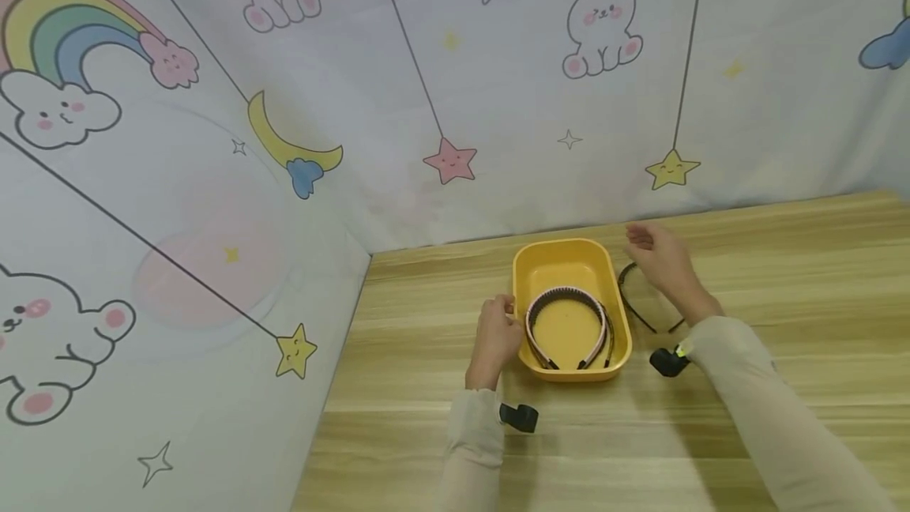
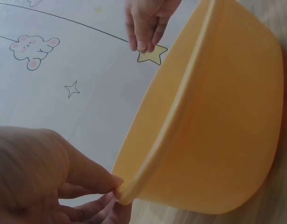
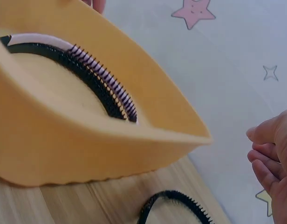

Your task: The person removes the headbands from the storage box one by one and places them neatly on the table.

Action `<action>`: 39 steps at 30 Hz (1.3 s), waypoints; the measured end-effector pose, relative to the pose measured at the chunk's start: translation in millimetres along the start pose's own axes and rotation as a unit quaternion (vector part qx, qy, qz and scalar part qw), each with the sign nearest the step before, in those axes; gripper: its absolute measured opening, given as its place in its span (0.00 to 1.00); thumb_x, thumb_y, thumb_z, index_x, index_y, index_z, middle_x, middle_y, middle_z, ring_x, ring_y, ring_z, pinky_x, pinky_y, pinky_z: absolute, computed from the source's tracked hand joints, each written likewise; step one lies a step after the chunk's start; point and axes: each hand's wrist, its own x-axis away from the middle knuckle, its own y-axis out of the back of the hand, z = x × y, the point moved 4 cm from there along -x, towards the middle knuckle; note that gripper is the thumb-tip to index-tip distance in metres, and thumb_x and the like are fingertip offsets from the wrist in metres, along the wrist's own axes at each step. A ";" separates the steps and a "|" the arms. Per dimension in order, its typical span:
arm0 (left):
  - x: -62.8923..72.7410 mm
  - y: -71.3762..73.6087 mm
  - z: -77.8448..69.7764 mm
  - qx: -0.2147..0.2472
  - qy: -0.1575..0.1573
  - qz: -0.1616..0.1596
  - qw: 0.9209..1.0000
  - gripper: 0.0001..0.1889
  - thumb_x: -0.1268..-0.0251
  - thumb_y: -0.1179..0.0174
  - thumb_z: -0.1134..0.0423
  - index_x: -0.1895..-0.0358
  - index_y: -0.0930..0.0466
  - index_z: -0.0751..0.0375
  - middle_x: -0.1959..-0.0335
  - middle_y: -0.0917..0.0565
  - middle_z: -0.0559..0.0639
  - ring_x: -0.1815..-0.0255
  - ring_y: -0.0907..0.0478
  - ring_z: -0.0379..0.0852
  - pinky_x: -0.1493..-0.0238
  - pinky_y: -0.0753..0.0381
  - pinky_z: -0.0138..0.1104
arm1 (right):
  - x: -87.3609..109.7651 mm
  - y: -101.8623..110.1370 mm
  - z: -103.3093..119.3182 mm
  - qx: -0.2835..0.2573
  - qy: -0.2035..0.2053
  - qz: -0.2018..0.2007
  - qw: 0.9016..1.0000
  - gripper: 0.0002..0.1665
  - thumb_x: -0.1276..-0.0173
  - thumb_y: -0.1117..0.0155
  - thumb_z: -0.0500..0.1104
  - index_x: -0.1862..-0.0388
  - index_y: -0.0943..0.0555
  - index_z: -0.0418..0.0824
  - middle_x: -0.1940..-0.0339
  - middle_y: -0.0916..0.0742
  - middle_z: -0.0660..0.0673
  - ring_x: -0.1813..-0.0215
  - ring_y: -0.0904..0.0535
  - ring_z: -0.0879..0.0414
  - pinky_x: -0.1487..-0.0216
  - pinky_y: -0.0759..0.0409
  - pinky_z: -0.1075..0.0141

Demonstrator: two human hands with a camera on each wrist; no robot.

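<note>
A yellow plastic basin (image 1: 569,253) stands on the table. My left hand (image 1: 495,338) pinches its left rim, thumb and fingers on the edge in the left wrist view. Inside, toward the near end, lie a pale pink headband (image 3: 34,39) with dark teeth and a black headband (image 3: 83,66) against it. On the table right of the basin is another black toothed headband (image 3: 167,194), partly hidden in the head view by my right arm. My right hand (image 1: 663,263) hovers past the basin's far right corner, fingers loosely bent, with nothing in it.
The wood-patterned table (image 1: 412,385) carries everything. A white cloth backdrop (image 1: 512,101) with cartoon prints rises behind and along the left side. Black wrist cameras (image 1: 522,418) sit at both sleeves.
</note>
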 end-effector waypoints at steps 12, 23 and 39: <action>0.3 0.2 -0.2 0.002 -0.001 -0.001 1.000 0.23 0.41 0.48 0.77 0.40 0.28 0.69 0.51 0.25 0.59 0.56 0.25 0.48 0.59 0.21 0.35 | -0.6 -18.7 16.6 -0.013 0.026 0.011 1.000 0.25 0.29 0.44 0.41 0.37 0.30 0.29 0.43 0.22 0.29 0.42 0.26 0.36 0.42 0.27 0.45; 1.0 1.6 -1.9 0.002 -0.001 -0.003 1.000 0.22 0.41 0.47 0.76 0.40 0.28 0.69 0.51 0.25 0.60 0.58 0.25 0.47 0.59 0.21 0.34 | 1.6 -32.1 29.9 -0.008 0.064 0.017 0.998 0.24 0.32 0.41 0.36 0.39 0.29 0.28 0.45 0.20 0.29 0.43 0.24 0.36 0.41 0.26 0.47; 1.0 1.6 -2.8 -0.003 -0.003 -0.009 1.000 0.22 0.42 0.47 0.76 0.41 0.27 0.69 0.53 0.24 0.59 0.55 0.24 0.49 0.57 0.21 0.35 | 6.3 -51.7 33.2 0.003 0.073 0.055 0.996 0.25 0.34 0.39 0.36 0.40 0.28 0.26 0.46 0.20 0.28 0.44 0.23 0.36 0.41 0.26 0.47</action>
